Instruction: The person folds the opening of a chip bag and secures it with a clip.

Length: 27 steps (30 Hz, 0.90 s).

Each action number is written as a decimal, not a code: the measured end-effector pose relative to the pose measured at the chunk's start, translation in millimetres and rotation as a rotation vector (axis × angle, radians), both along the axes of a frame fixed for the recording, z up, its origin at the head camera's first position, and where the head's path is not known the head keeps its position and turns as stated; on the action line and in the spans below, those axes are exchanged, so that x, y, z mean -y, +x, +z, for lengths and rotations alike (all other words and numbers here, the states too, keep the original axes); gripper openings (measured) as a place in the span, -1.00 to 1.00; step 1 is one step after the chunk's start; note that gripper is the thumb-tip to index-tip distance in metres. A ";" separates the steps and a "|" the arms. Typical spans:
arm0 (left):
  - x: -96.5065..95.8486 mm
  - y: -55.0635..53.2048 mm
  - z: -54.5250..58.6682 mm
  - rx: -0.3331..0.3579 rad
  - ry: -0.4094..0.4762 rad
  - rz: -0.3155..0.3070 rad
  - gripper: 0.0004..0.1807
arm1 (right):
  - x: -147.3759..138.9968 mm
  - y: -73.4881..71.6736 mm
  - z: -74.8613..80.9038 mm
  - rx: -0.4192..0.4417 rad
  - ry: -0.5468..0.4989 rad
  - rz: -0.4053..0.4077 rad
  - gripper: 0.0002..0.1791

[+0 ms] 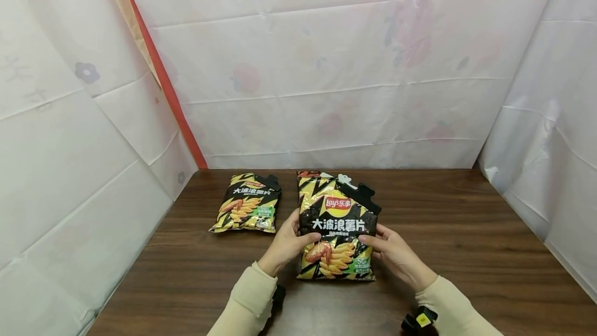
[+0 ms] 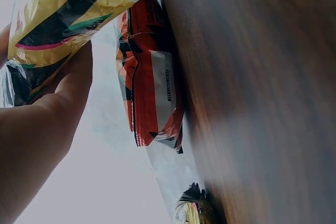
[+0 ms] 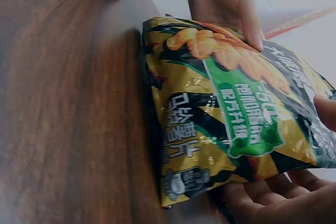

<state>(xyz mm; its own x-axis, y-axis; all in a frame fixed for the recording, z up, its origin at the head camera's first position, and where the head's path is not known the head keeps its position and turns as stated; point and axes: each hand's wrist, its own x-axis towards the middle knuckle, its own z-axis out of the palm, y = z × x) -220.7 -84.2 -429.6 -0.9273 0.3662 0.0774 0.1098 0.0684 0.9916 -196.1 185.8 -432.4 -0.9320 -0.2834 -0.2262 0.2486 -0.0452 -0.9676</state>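
Both hands hold a black-and-yellow Lay's potato chip bag (image 1: 339, 211), its printed front turned up toward the head camera. At the bag's left side, the left hand (image 1: 288, 242) grips the edge with its thumb over the front. The right hand (image 1: 401, 257) grips the opposite side, thumb on the front; its fingers lie under the bag in the right wrist view. Behind the held bag lies a red chip bag (image 2: 149, 77), mostly hidden in the head view. In the left wrist view the held bag is raised off the table.
A second black-and-yellow chip bag (image 1: 246, 205) lies on the brown wooden table (image 1: 186, 268) to the left. White cloth walls (image 1: 326, 82) stand behind and at both sides. A red strip (image 1: 168, 87) runs down the back left corner.
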 end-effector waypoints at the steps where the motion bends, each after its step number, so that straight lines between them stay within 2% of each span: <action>1: -0.1 0.0 0.2 0.001 0.003 -0.003 -0.18 | 0.2 0.3 -0.7 -0.003 -0.002 0.004 -0.23; 5: -0.8 -0.3 1.1 0.003 0.013 -0.010 -0.18 | 1.6 0.7 -3.3 -0.013 0.000 -0.016 -0.24; 11: -4.0 -1.5 0.0 0.017 0.036 -0.035 -0.11 | 4.5 0.8 -6.6 -0.007 0.009 -0.089 -0.28; 18: -9.7 0.1 -1.2 0.030 -0.030 0.011 0.04 | 2.8 2.2 -9.0 -0.021 0.002 -0.147 -0.33; 27: -18.8 1.8 -0.9 0.027 -0.049 0.001 -0.13 | -4.0 1.1 -10.1 -0.019 0.009 -0.213 -0.34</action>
<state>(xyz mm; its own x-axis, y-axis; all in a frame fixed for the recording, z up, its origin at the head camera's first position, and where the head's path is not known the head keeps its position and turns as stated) -218.9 -65.4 -430.5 -0.9292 0.3678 0.0346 0.0833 0.1174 0.9896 -195.0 189.8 -442.5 -0.9747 -0.0773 -0.2099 0.2163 -0.0864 -0.9725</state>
